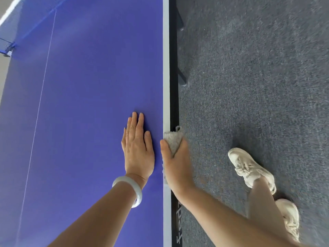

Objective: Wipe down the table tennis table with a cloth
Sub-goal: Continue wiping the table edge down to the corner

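Flatly, the straight fingers (pixel 137 122) of the left hand (pixel 138 150) lie spread on the blue table (pixel 89 77), just beside its white edge stripe (pixel 166 68). Right next to them, the right hand (pixel 176 164) holds a bunched grey cloth (pixel 173 139) against that edge, thumb on top and the other fingers curled over the side, mostly out of sight. A pale bangle (pixel 130 190) circles the left wrist, the net (pixel 10 24) crosses the table's far left corner, and on the grey carpet (pixel 258 68) to the right stand two cream shoes (pixel 249 166), with dark table legs (pixel 182 77) farther up.
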Tool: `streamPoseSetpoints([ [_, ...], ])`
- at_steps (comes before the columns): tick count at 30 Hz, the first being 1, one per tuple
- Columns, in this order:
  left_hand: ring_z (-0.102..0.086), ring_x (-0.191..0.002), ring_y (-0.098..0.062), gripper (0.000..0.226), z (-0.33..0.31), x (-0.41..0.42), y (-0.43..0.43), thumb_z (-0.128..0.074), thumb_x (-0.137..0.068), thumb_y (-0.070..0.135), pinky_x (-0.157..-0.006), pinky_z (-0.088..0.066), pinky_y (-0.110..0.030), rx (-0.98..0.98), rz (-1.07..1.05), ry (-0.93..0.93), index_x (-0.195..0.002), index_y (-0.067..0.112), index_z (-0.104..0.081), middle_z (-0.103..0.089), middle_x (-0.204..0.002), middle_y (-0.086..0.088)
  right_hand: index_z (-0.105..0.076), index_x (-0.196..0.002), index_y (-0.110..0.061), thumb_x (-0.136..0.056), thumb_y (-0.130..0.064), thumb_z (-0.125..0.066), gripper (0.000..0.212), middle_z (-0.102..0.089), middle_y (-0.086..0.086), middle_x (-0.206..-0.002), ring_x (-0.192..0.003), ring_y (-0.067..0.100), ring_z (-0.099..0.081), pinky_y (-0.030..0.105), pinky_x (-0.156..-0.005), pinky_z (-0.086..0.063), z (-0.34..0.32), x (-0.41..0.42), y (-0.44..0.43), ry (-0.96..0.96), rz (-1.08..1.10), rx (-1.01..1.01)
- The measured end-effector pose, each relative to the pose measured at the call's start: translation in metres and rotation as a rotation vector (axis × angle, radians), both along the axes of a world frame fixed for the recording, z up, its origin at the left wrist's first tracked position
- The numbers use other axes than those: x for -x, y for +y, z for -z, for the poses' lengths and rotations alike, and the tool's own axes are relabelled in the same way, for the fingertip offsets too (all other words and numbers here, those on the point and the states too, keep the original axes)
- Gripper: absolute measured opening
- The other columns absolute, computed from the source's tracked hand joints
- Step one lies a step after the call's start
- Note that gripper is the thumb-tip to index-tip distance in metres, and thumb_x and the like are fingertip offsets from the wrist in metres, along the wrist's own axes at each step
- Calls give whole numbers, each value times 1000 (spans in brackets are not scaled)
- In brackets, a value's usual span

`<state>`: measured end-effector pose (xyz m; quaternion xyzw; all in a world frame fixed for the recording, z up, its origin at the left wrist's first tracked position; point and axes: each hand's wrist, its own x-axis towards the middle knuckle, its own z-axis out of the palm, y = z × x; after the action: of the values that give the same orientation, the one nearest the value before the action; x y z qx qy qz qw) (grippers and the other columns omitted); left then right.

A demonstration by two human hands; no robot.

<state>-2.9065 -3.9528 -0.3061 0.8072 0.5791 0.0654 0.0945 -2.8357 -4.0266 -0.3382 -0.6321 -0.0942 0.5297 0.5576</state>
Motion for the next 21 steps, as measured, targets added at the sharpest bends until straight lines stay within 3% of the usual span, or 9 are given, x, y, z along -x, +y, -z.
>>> streamPoseSetpoints([
  [3, -10, -151, -11, 55, -1, -2, -1, -22, -100, 26, -123, -9, -39, -1, -8, 16, -155, 18, -24, -15, -163, 2, -39, -134, -14, -77, -70, -48, 81, -56, 17, -123, -101, 26, -59, 55, -92, -51, -3, 37, -60, 60, -80, 49],
  [5, -10, -151, -13, 55, -1, -3, -1, -22, -101, 25, -123, -10, -40, -6, -6, 30, -155, 17, -24, -16, -163, 1, -39, -133, -19, -76, -70, -49, 77, -58, 13, -118, -101, 27, -61, 48, -90, -53, -6, 43, -77, 76, -109, 50],
  [8, -11, -151, -13, 54, -1, -2, -1, -23, -101, 24, -123, -10, -40, -11, -4, 26, -155, 17, -26, -16, -163, 1, -45, -107, -28, -76, -62, -59, 48, -62, 3, -77, -60, 21, -61, 35, -51, -50, -4, 25, -51, 172, -51, 1],
  [11, -10, -151, -11, 55, 0, -2, -2, -22, -101, 25, -123, -9, -39, -8, -14, 15, -155, 19, -25, -15, -163, 4, -47, -103, -19, -87, -42, -68, 36, -61, -7, -57, -42, 10, -55, 24, -39, -43, 4, -7, 6, 232, 76, -85],
  [13, -10, -151, -10, 55, 0, -1, -2, -22, -101, 26, -123, -8, -37, -6, -8, 15, -155, 19, -24, -14, -163, 5, -49, -103, -18, -92, -35, -67, 28, -64, -20, -61, -46, -2, -57, 13, -43, -42, 8, -24, 33, 160, 109, -109],
  [15, -9, -151, -10, 55, 1, -1, -1, -21, -101, 26, -123, -8, -37, -4, -2, 20, -156, 19, -23, -14, -163, 5, -51, -111, -19, -92, -39, -66, 31, -67, -21, -77, -63, -6, -61, 6, -55, -42, 11, -23, 37, 103, 112, -127],
  [18, -10, -150, -11, 54, 1, 0, -1, -23, -102, 24, -123, -9, -39, -16, -6, 19, -155, 20, -24, -14, -163, 5, -51, -121, -23, -88, -53, -59, 46, -64, -12, -98, -85, 0, -62, 11, -72, -45, 11, 6, -6, 59, 91, -131],
  [21, -11, -151, -12, 50, 3, 3, 1, -27, -105, 18, -122, -10, -40, -25, -7, 5, -155, 20, -24, -15, -163, 5, -48, -114, -31, -84, -61, -52, 43, -58, -16, -94, -88, 4, -59, 14, -73, -42, 6, 43, -68, 27, 38, -106],
])
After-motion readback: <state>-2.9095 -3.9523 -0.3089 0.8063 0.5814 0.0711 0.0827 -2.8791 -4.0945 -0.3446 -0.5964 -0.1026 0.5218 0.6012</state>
